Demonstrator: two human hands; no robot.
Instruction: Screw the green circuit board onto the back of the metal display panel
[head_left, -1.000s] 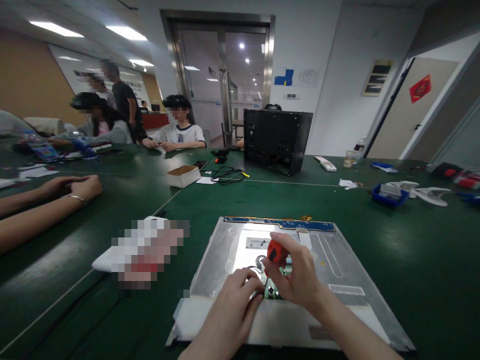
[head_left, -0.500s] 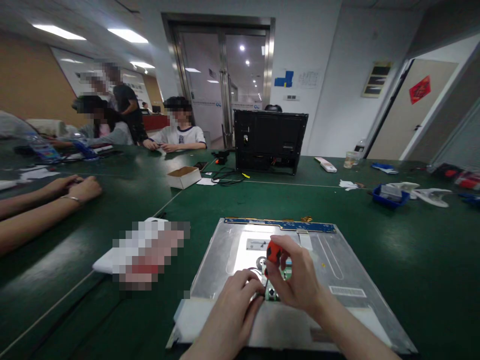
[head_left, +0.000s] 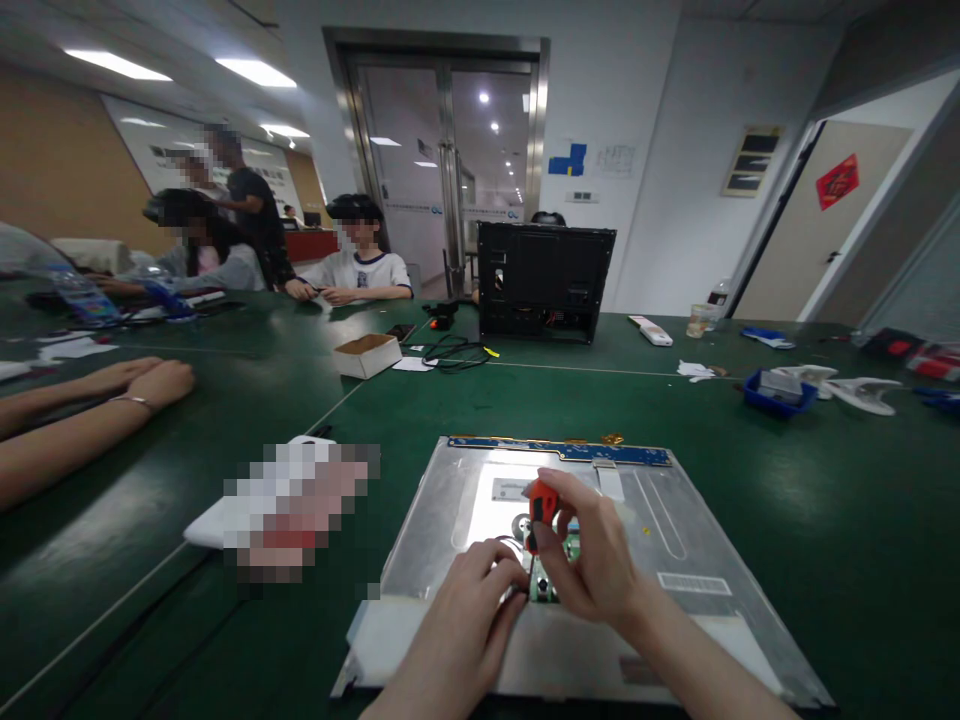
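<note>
A flat metal display panel (head_left: 675,530) lies on the green table in front of me, a blue circuit strip (head_left: 559,450) along its far edge. My right hand (head_left: 592,560) is closed around a red-handled screwdriver (head_left: 541,505), held upright with its tip down at a small green circuit board (head_left: 547,580) near the panel's middle. My left hand (head_left: 465,615) rests on the panel beside that board, fingers curled with the tips pressed against its left edge. What lies under those fingertips is hidden.
A blurred white object (head_left: 289,505) lies left of the panel. A neighbour's forearms (head_left: 82,410) rest on the table at far left. Further back stand a black computer case (head_left: 544,280), a small cardboard box (head_left: 366,353), cables (head_left: 450,352) and a blue tray (head_left: 780,390). Several people sit at the far left.
The black computer case at the back has been turned by someone behind it. My right hand shifted the screwdriver slightly left. The neighbour's hands slid a little on the table.
</note>
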